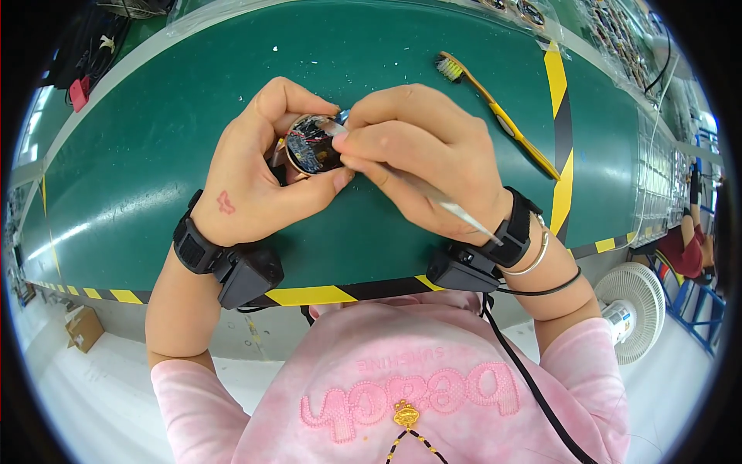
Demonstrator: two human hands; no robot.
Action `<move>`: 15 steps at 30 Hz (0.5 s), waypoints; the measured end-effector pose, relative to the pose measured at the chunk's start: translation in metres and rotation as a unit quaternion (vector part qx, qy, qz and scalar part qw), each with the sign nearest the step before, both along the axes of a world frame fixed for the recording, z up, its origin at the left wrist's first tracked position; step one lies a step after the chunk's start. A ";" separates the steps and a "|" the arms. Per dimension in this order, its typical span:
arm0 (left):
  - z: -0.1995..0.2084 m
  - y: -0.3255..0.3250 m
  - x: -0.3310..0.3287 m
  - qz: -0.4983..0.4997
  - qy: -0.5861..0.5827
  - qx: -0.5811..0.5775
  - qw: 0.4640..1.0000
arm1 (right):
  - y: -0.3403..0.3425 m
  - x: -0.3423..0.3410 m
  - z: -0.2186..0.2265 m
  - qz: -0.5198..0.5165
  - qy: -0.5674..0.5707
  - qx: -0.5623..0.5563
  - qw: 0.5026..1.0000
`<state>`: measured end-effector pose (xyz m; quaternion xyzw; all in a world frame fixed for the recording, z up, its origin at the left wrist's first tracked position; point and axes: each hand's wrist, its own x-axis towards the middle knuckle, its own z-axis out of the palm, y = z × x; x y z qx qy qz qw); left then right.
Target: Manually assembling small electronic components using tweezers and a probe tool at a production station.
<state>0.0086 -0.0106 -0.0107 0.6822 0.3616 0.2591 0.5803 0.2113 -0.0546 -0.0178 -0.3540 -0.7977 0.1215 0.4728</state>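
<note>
My left hand [251, 166] grips a small round electronic device [311, 147] by its rim, thumb below and fingers above. Its open face shows dark circuitry and thin red wires inside a copper-coloured edge. My right hand [433, 155] is closed in a pinch round slim metal tweezers [464, 216], whose rear end slants out past the palm toward the wrist. The front end of the tweezers is at the upper right of the device; the fingertips partly hide that spot.
A yellow-handled toothbrush [506, 120] lies on the green mat [371, 232] to the right of my hands. Yellow-black tape [563, 139] marks the mat's right side and front edge. Clear trays [668, 185] stand at the right. A white fan [632, 313] is on the floor; another person [686, 243] is beyond.
</note>
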 end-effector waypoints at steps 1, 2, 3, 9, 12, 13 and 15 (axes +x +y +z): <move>-0.002 0.000 0.000 -0.002 -0.017 0.009 1.000 | -0.003 -0.002 0.001 0.000 0.017 -0.030 0.999; -0.004 0.000 0.000 -0.004 -0.034 0.018 0.999 | -0.006 -0.003 0.003 0.000 0.034 -0.060 0.998; -0.005 0.000 0.000 -0.006 -0.052 0.026 0.998 | -0.007 -0.004 0.003 0.000 0.051 -0.090 0.995; -0.001 0.001 -0.001 -0.012 -0.021 0.032 0.999 | -0.007 0.002 0.000 -0.010 0.047 -0.066 0.997; 0.001 0.001 0.000 -0.009 -0.010 0.004 1.000 | -0.005 0.002 0.001 -0.006 0.045 -0.034 0.998; 0.002 0.001 0.000 -0.005 -0.010 -0.003 1.000 | -0.004 0.001 0.000 0.001 0.031 -0.030 0.999; 0.002 0.000 0.000 0.001 -0.011 -0.017 1.000 | -0.001 0.000 -0.002 0.014 0.003 -0.022 1.000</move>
